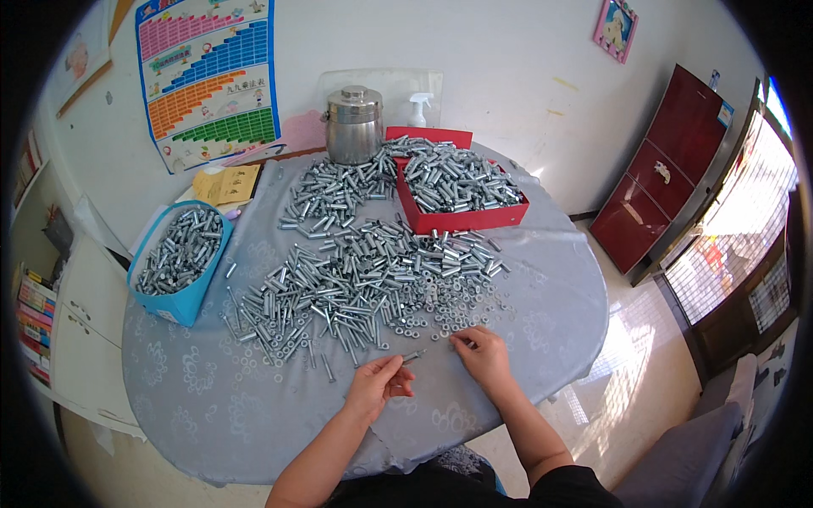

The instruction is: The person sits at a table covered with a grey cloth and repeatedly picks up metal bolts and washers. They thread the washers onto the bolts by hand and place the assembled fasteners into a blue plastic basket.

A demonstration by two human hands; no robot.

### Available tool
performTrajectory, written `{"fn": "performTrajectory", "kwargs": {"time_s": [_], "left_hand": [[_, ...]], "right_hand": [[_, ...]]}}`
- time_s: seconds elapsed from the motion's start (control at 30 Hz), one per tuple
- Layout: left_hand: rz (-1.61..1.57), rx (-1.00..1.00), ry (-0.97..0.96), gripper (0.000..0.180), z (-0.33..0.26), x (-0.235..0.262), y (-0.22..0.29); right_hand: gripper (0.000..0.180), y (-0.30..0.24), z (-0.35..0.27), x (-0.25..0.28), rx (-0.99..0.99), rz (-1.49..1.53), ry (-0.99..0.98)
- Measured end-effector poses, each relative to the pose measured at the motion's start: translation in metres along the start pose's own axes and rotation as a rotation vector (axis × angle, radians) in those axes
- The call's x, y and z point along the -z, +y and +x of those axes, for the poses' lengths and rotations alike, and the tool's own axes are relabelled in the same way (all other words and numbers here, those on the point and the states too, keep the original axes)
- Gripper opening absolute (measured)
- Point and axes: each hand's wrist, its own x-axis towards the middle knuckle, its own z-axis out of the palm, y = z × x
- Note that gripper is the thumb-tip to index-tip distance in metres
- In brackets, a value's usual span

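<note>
My left hand (pixel 377 388) is closed in a pinch around a thin metal bolt (pixel 412 356), which points to the right just above the table. My right hand (pixel 484 359) has its fingertips pressed together beside the near edge of loose washers and nuts (pixel 458 317); whatever they grip is hidden. Beyond both hands spreads a large heap of silvery bolts and metal sleeves (pixel 364 275). A single bolt (pixel 328 367) lies on the cloth to the left of my left hand.
A blue basket (pixel 183 310) full of metal pieces stands at the left, and a red box (pixel 457 222) filled with bolt assemblies sits at the back. Behind are a steel canister (pixel 355 127) and a white spray bottle (pixel 419 110). Grey cloth (pixel 542 296) covers the table.
</note>
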Motion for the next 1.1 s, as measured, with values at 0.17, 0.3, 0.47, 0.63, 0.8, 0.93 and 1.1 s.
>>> {"fn": "performTrajectory", "kwargs": {"time_s": [0.17, 0.3, 0.47, 0.63, 0.8, 0.93, 1.1], "left_hand": [[0.012, 0.012, -0.017, 0.022, 0.0, -0.003, 0.0], [0.023, 0.018, -0.017, 0.022, -0.001, -0.002, 0.001], [0.054, 0.027, -0.035, 0.025, 0.0, -0.001, -0.001], [0.052, 0.031, -0.038, 0.023, -0.002, -0.004, 0.0], [0.017, 0.042, -0.036, 0.022, -0.002, -0.004, 0.002], [-0.024, 0.037, -0.056, 0.023, -0.001, -0.002, 0.001], [-0.067, 0.019, -0.071, 0.024, -0.001, -0.001, 0.002]], "right_hand": [[0.011, -0.01, -0.011, -0.009, -0.166, 0.607, -0.122], [0.009, -0.017, -0.012, -0.016, 0.014, 0.612, -0.134], [0.012, -0.017, -0.012, -0.017, 0.03, 0.56, -0.13], [0.018, -0.019, -0.012, -0.014, 0.045, 0.492, -0.131], [0.02, -0.016, -0.009, -0.01, 0.035, 0.575, -0.228], [0.019, -0.008, 0.004, -0.011, -0.156, 0.758, -0.217], [0.02, -0.009, 0.012, -0.004, 0.094, 0.05, -0.113]]}}
